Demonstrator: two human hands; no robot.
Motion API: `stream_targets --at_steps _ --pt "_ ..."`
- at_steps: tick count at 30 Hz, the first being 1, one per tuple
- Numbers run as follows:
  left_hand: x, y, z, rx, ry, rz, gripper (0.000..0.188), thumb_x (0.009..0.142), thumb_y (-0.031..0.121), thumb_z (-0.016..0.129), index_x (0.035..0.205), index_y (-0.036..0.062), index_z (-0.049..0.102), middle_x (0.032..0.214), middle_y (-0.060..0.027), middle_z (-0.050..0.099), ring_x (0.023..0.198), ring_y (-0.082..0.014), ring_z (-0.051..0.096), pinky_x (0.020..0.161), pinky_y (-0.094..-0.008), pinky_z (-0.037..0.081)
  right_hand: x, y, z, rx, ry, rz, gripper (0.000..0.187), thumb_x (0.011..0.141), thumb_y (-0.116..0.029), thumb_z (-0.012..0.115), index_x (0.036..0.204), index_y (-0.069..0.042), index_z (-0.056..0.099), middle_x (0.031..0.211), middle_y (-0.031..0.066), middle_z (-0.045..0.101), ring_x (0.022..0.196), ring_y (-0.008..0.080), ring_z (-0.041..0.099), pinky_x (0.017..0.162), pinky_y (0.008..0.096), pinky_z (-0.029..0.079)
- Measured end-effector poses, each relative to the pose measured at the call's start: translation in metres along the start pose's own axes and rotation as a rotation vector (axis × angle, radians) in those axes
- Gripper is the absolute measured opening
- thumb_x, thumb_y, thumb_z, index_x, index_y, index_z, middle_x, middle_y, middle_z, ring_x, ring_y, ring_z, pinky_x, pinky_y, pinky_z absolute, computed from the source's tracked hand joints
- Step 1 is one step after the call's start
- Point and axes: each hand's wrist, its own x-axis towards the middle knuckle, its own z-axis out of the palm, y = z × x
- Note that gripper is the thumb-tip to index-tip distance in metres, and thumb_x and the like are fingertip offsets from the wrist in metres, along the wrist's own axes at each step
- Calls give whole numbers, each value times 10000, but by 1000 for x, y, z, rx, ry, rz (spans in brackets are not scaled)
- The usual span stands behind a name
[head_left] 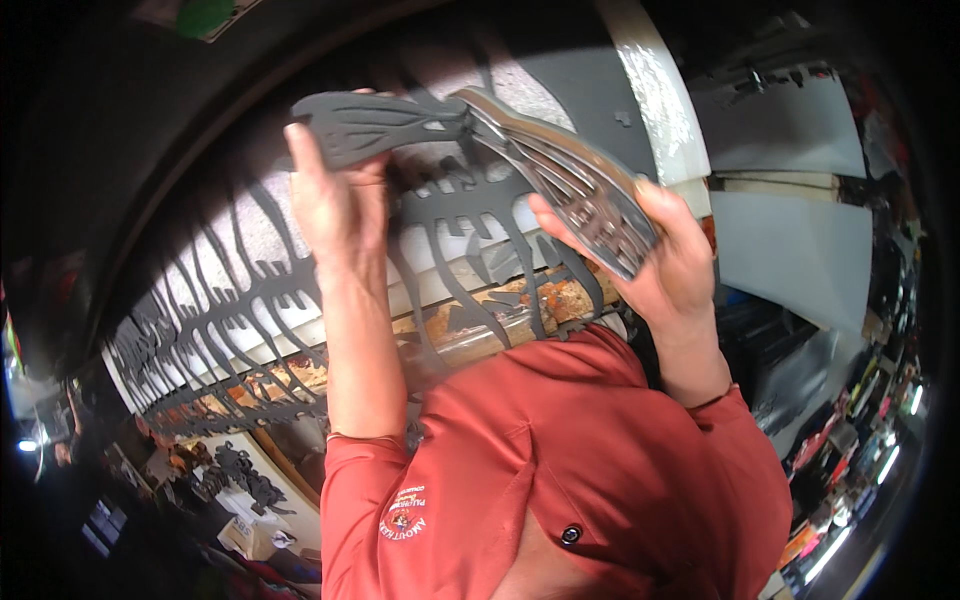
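Note:
My left hand (338, 195) grips a dark grey foam cut-out (375, 128) with grooved lines, thumb at its left end and fingers underneath. In my right hand (675, 250) is a metal cutting die (575, 175), long and sole-like, with a brownish outer rim and thin inner blades. Its far left end meets or overlaps the right end of the cut-out; I cannot tell whether they touch. Both are held up above a dark grey foam sheet (460, 205) that is cut into a net of thin strips and hangs over the near edge of a white board (290, 315).
A dark machine part (150, 130) overhangs the board at the far left. Clear tape or film (650, 90) covers a strip at the right. Light grey panels (795, 260) stand further right. A worn wooden edge (470, 320) runs along the near side. Dark scraps (245, 475) lie lower left.

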Motion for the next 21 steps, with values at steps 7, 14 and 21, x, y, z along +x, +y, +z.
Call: stream_targets --at_steps 7,14,21 --pt "8 80 -41 117 258 153 453 1128 349 569 1336 -51 615 1318 -223 716 1175 -357 733 1035 -512 632 -13 -11 -20 -790 52 -263 687 959 -265 683 1494 137 526 1506 287 576 1363 333 630 1171 418 482" --pt "-21 58 -6 203 150 -42 332 987 172 802 1253 21 674 1142 -127 776 1041 -260 777 881 -410 677 32 21 -7 -1766 -55 -873 567 899 -218 846 1362 54 668 1436 247 619 1335 407 600 1111 465 500" --pt "-45 33 14 358 32 -105 202 993 92 775 1182 42 723 1066 -43 767 910 -133 731 799 -304 611 72 54 26 -1450 -301 -505 165 956 -80 779 1027 62 735 926 148 726 679 252 687 554 364 501"
